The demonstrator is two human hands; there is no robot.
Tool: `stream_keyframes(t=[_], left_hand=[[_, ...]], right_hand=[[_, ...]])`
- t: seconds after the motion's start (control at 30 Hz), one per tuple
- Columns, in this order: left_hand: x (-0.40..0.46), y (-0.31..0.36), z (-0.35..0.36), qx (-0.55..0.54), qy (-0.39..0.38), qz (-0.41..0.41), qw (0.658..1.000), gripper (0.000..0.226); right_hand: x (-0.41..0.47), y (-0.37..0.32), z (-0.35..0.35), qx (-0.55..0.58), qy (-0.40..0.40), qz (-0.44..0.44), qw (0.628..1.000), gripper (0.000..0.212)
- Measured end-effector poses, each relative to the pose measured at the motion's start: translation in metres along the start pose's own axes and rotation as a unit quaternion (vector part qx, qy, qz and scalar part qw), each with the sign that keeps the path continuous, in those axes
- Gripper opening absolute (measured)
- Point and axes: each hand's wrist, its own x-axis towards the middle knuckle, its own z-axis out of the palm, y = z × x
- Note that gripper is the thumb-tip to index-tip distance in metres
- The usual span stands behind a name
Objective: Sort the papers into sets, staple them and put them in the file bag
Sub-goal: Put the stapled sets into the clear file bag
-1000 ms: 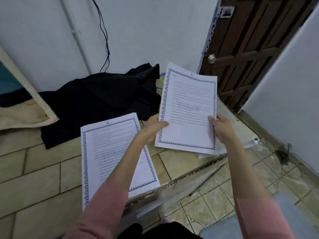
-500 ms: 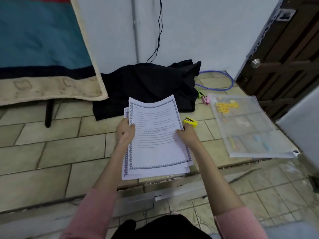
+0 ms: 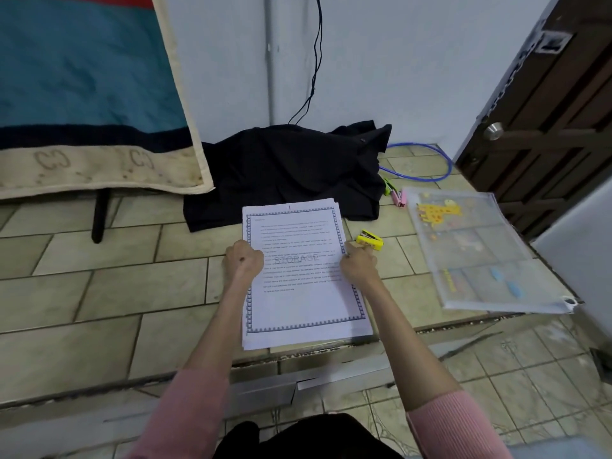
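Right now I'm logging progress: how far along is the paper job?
Gathered: one paper stack lies on the floor. In hand: left hand and right hand grip its sides. Left: the yellow stapler lies untouched, and the file bag holds none of these papers.

The person wears ribbed pink sleeves (image 3: 453, 429) pushed up the forearms, and dark clothing (image 3: 308, 438) below.

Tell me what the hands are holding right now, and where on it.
Both hold the stack of papers: left hand on its left edge, right hand on its right edge.
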Motion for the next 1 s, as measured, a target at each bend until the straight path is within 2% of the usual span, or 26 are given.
stream_keyframes(t=[0.13,0.2,0.27,0.33,0.43,0.5,0.53,0.63,0.73,0.8,0.9,0.93,1.0], left_hand=[[0.001,-0.005,0.0,-0.014,-0.002,0.023,1.0,0.027],[0.002,-0.008,0.002,0.003,0.003,0.029,1.0,0.026],[0.0,-0.005,0.004,0.033,0.008,0.012,0.999,0.025],[-0.002,0.006,0.006,0.077,0.024,-0.004,0.997,0.034],[-0.009,0.033,0.017,0.083,0.028,0.06,0.994,0.053],[-0.016,0.056,0.028,0.054,-0.001,0.118,0.992,0.052],[-0.019,0.067,0.035,0.042,-0.017,0.14,0.989,0.049],[-0.033,0.098,0.057,0.03,-0.066,0.216,0.974,0.042],[-0.046,0.123,0.083,0.04,-0.121,0.299,0.946,0.039],[-0.054,0.135,0.1,0.056,-0.162,0.343,0.923,0.039],[-0.065,0.145,0.122,0.082,-0.22,0.384,0.893,0.041],[-0.068,0.146,0.128,0.098,-0.237,0.395,0.882,0.041],[-0.071,0.146,0.14,0.128,-0.268,0.409,0.863,0.041]], right_hand=[[0.004,-0.003,-0.005,-0.018,-0.04,0.004,0.999,0.05],[0.001,-0.004,-0.008,-0.01,-0.041,-0.008,0.999,0.045],[-0.004,-0.003,-0.014,0.066,-0.028,-0.037,0.997,0.031],[-0.01,0.002,-0.025,0.156,0.019,-0.033,0.987,0.027],[-0.009,0.028,-0.052,0.204,0.161,0.023,0.965,0.037],[-0.007,0.056,-0.073,0.123,0.236,0.079,0.961,0.044],[-0.007,0.072,-0.081,0.069,0.246,0.117,0.96,0.045],[-0.008,0.103,-0.091,-0.011,0.174,0.201,0.964,0.041],[-0.007,0.106,-0.084,-0.059,0.123,0.163,0.977,0.034],[-0.005,0.098,-0.084,-0.039,0.118,0.13,0.984,0.032],[0.0,0.097,-0.094,0.1,0.118,0.091,0.984,0.03],[0.0,0.101,-0.1,0.148,0.135,0.092,0.975,0.032],[-0.001,0.116,-0.111,0.168,0.198,0.115,0.959,0.033]])
